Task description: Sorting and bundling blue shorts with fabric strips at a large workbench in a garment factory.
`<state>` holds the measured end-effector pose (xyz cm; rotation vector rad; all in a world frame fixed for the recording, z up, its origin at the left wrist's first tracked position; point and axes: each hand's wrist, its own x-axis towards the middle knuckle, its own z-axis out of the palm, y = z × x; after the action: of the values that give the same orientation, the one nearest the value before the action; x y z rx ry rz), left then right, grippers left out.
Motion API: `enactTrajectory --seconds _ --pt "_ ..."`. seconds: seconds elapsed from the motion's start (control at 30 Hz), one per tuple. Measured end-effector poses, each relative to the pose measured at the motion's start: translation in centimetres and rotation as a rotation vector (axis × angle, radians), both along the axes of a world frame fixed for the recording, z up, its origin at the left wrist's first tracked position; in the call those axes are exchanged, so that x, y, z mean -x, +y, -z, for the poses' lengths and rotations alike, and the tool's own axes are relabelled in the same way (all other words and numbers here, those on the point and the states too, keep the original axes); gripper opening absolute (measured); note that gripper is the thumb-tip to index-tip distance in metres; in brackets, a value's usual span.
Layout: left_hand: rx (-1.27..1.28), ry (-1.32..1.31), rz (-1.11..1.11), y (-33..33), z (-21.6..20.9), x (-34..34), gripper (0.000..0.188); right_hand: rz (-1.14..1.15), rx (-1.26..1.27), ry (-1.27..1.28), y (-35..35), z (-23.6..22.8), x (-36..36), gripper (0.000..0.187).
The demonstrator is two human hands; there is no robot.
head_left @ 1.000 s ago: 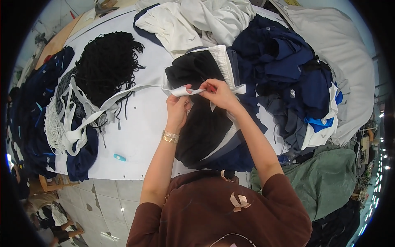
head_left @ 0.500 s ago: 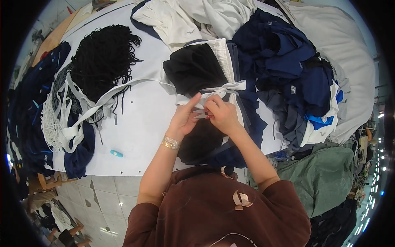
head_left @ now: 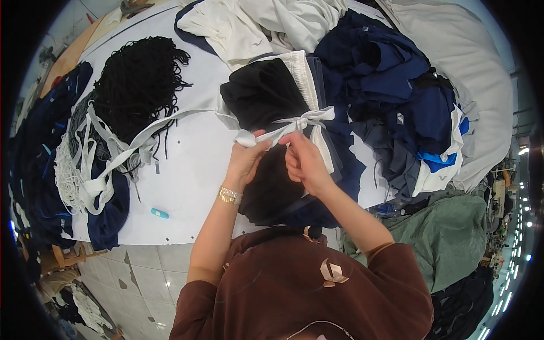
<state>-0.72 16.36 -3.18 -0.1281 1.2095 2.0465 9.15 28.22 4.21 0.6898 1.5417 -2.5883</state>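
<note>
A bundle of folded black garments [head_left: 263, 93] lies on the white table in front of me, with a white fabric strip [head_left: 317, 115] wrapped across its middle. The strip is knotted near the bundle's right side, and a loose end sticks out beyond the knot. My left hand [head_left: 246, 161] is closed on the strip left of the knot, thumb on top. Just below the knot, my right hand [head_left: 306, 164] has its fingers curled and its index fingertip and thumb at the strip. A long length of the strip runs left toward a tangle of pale strips [head_left: 96, 184].
Black cords [head_left: 139, 85] are heaped at the upper left of the table [head_left: 181, 192]. A small turquoise tool [head_left: 160, 213] lies near the front edge. White garments [head_left: 226, 34] are piled at the back, navy garments [head_left: 391, 73] at the right. A green sheet [head_left: 436, 238] hangs lower right.
My right hand has drawn back slightly from the left hand, with its index finger now straighter along the strip. The left hand has shifted a little left, still on the strip.
</note>
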Motion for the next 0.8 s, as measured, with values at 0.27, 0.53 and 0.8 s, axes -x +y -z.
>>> enactTrajectory --seconds 0.27,0.53,0.8 --pt "0.142 0.024 0.234 0.1 0.6 1.2 0.029 -0.094 -0.104 -0.266 2.7 1.2 -0.2 0.04" --pt "-0.183 -0.078 -0.002 1.6 -0.9 2.0 0.014 -0.215 -0.109 -0.3 2.4 0.3 1.3 0.041" --pt "-0.116 -0.012 0.166 -0.2 -2.2 2.3 0.012 -0.257 0.292 -0.372 1.9 0.0 1.9 0.047"
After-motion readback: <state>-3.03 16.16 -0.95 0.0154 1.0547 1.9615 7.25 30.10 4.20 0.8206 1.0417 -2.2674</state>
